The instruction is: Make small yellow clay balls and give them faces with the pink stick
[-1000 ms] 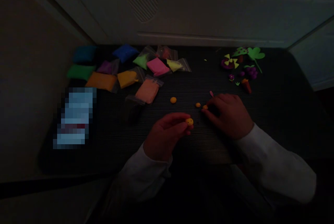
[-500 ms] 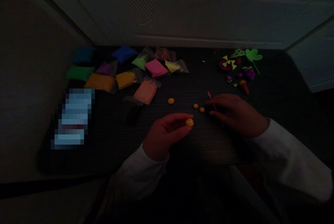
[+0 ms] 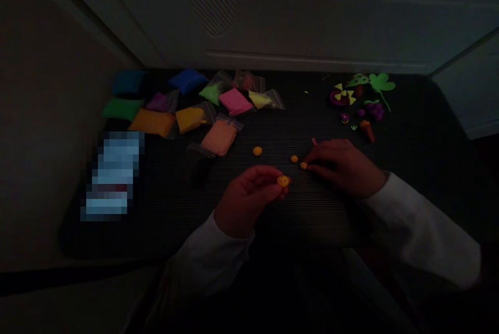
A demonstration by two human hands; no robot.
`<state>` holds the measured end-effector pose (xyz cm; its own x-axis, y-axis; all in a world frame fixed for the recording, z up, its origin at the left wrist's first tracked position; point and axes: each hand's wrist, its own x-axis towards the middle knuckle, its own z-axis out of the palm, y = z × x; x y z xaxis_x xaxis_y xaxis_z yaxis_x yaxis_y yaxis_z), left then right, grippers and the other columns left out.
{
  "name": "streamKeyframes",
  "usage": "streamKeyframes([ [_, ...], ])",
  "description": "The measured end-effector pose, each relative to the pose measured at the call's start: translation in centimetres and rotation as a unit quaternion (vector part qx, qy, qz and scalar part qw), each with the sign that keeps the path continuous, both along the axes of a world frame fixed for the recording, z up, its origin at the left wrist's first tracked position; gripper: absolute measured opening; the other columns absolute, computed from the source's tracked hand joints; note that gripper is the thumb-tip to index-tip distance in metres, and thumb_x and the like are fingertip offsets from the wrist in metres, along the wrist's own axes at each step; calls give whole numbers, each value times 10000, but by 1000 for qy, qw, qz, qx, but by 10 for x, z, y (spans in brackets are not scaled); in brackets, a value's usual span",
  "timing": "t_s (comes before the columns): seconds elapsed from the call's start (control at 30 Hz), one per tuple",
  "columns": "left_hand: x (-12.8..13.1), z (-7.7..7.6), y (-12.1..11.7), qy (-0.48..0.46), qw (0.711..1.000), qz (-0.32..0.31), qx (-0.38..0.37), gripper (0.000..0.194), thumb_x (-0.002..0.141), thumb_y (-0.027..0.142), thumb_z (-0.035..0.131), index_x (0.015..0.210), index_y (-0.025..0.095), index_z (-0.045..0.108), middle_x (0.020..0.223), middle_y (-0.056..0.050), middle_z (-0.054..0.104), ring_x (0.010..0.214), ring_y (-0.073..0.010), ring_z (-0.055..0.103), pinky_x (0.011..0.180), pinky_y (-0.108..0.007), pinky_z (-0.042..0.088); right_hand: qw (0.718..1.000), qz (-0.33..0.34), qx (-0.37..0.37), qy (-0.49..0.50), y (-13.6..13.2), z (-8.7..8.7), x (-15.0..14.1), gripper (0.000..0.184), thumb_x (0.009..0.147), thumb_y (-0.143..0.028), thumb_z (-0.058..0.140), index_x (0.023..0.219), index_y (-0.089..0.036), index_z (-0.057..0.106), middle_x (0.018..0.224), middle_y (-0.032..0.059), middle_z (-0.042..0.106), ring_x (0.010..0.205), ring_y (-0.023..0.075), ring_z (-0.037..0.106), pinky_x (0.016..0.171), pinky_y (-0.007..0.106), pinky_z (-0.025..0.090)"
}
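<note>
My left hand (image 3: 245, 200) pinches a yellow clay ball (image 3: 283, 181) between thumb and fingers, above the dark table. Small dark dots mark the ball's upper side. My right hand (image 3: 343, 168) has its thumb and index finger closed on a smaller yellow clay ball (image 3: 303, 165) at the tabletop. Just left of those fingertips lies a second small yellow ball (image 3: 293, 159). Farther left sits a plain yellow clay ball (image 3: 257, 151). A pink stick-like tool (image 3: 314, 141) pokes out behind my right hand, which hides most of it.
Several bags of coloured clay, among them a peach one (image 3: 219, 137), lie on the table's left half. A blurred-out phone (image 3: 113, 175) is at the left edge. Finished clay shapes, including a green flower shape (image 3: 382, 83) and purple grapes (image 3: 375, 110), lie at the back right.
My right hand has moved left and closed its fingertips on the nearer small yellow ball. The left hand has turned its ball slightly, and more of its fingers show behind it.
</note>
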<state>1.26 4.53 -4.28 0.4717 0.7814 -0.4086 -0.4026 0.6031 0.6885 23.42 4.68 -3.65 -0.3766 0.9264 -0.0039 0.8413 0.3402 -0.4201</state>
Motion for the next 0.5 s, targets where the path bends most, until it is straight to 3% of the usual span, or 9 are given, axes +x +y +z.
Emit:
streamKeyframes([
  [0.2,1,0,1,-23,999,12,-36,188,608,78,707,769,167,671,761,-13,709,647,-83,639,628,-171,506,1000,-10,6,22,-1,-1,2,138,795,-247,535,891,-194,620,900,36,654,913,196,582,836,375,410],
  [0.5,1,-3,2,-15,999,15,-48,167,626,73,698,764,164,672,758,-16,714,651,-82,646,636,-164,511,998,25,-36,38,-9,8,9,197,811,-228,489,972,-217,601,969,21,647,965,183,565,878,375,389],
])
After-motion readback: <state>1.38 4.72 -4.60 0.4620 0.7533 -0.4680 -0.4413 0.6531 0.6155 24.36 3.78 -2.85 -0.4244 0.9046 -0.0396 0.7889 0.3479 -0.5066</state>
